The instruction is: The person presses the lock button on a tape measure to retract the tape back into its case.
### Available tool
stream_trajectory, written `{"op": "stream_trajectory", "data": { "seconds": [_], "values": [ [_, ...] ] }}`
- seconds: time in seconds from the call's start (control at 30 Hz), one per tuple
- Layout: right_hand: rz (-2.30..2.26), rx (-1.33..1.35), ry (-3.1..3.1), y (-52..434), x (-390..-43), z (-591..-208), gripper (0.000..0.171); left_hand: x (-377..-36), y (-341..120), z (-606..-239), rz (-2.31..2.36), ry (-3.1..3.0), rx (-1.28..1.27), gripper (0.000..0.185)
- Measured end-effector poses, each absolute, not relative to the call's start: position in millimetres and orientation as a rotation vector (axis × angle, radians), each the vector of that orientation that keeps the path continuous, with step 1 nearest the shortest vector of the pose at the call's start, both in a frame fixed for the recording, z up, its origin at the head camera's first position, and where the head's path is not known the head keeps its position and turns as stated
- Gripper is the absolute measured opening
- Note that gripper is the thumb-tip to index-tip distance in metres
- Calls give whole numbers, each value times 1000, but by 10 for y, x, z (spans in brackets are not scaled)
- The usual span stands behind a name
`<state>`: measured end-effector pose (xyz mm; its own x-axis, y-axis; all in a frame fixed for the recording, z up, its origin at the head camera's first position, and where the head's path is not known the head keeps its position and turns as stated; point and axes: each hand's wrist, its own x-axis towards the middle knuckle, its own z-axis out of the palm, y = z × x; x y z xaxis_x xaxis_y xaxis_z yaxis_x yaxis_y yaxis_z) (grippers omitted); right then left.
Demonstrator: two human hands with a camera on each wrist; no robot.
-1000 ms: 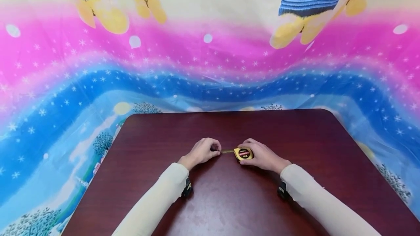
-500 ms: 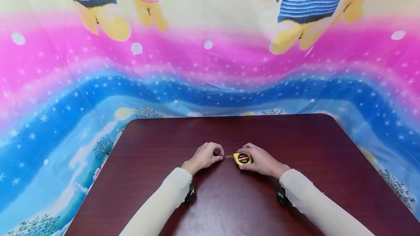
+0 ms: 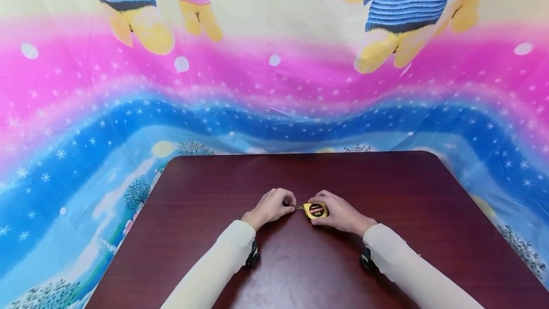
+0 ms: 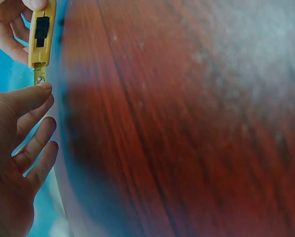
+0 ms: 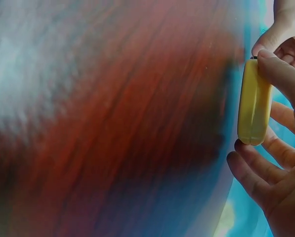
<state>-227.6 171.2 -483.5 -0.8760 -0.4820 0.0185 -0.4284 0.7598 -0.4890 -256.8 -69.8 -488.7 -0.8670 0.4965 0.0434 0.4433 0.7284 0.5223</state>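
Observation:
A yellow tape measure [image 3: 316,210] with a black and red round label is gripped in my right hand [image 3: 340,211], above the middle of the table. My left hand [image 3: 271,205] pinches the end of its blade between thumb and forefinger. Only a short bit of blade [image 4: 39,72] shows between the case and my left thumb in the left wrist view. That view also shows a black slide on the edge of the case. In the right wrist view, the smooth yellow back of the case [image 5: 254,106] lies between my thumb and fingers.
The dark red-brown table [image 3: 206,180] has rounded far corners. Behind it and at both sides hangs a cloth [image 3: 274,85] printed with bears, snowflakes and trees. Both wrists wear a black camera, such as the left wrist camera [image 3: 253,254].
The hands have come closer together, and the stretch of blade between them has become shorter. Both hands keep their hold. The head view has tilted up slightly.

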Motion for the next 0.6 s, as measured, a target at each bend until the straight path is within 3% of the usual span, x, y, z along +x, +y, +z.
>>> {"op": "stream_trajectory", "data": {
  "seconds": [0.6],
  "values": [
    [-737,-876,2850,1618,-2269,-4854,54,-2558,-565,-4903,750,2842,786,8]
  ]
}}
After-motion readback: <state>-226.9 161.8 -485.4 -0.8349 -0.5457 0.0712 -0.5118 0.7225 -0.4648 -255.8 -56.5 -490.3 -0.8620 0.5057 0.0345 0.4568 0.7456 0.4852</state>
